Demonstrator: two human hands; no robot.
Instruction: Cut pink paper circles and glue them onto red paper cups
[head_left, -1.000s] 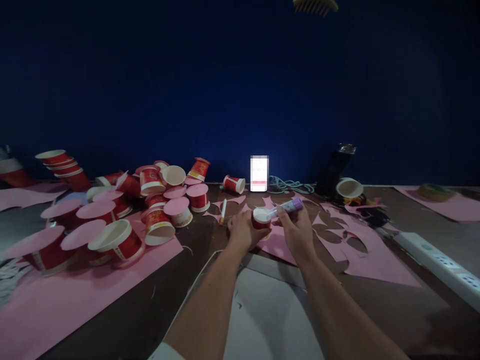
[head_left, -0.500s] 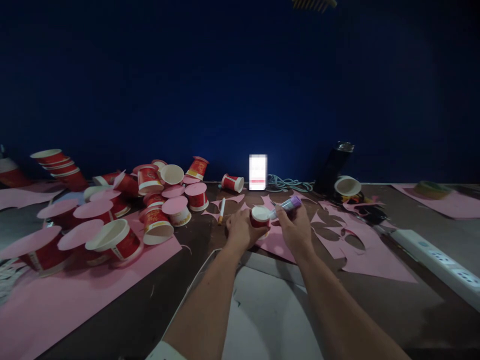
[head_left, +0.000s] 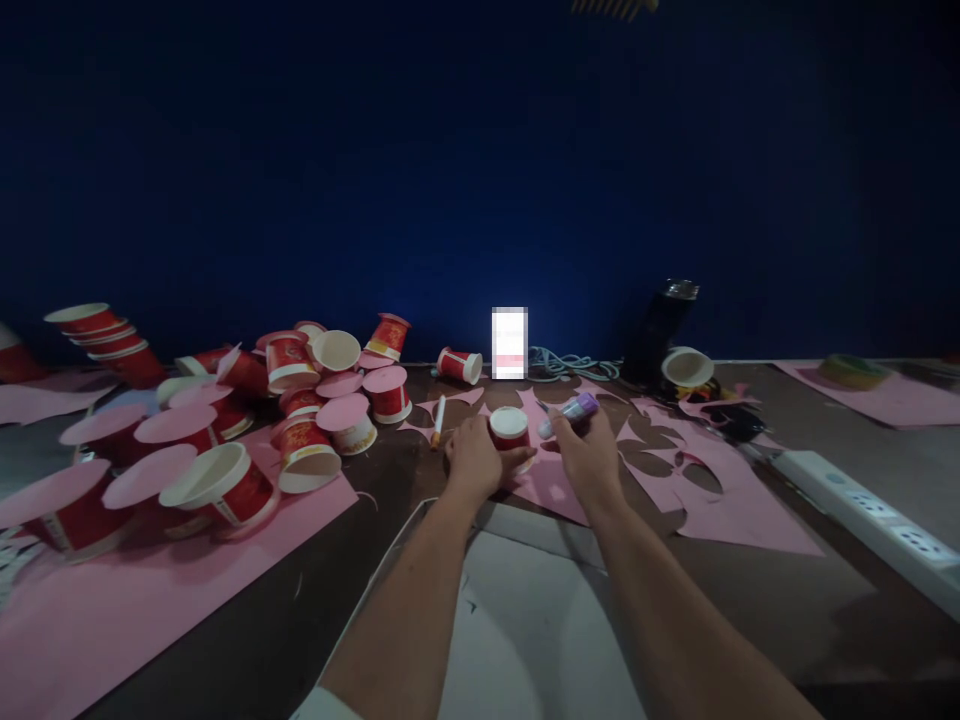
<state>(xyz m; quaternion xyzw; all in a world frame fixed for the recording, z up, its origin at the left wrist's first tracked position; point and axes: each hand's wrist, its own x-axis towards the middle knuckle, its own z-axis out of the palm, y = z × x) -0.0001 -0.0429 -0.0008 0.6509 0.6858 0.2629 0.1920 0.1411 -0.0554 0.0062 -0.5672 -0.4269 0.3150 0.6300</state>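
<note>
My left hand [head_left: 476, 455] is wrapped round a red paper cup [head_left: 510, 428], its white round end facing up. In my right hand [head_left: 592, 450] is a glue stick [head_left: 571, 412] with a clear tube and a purple end, tilted towards the cup. A small gap lies between the stick's lower end and the cup's rim. Under and beside the hands lies pink paper [head_left: 551, 480]. A white stick with an orange-brown end [head_left: 438, 422] rests just left of my left hand.
Several red cups with pink paper discs [head_left: 345, 412] crowd the left side. Cut-out pink sheet [head_left: 739, 515] and a white power strip [head_left: 870, 520] lie right. Behind stand a lit phone [head_left: 510, 343], a cable [head_left: 574, 365] and a dark bottle [head_left: 664, 325]. A shallow grey box [head_left: 525, 640] sits in front.
The glue stick has drawn away from the cup's rim, where it was touching or nearly so. Both hands keep their hold, and the whole view has shifted slightly.
</note>
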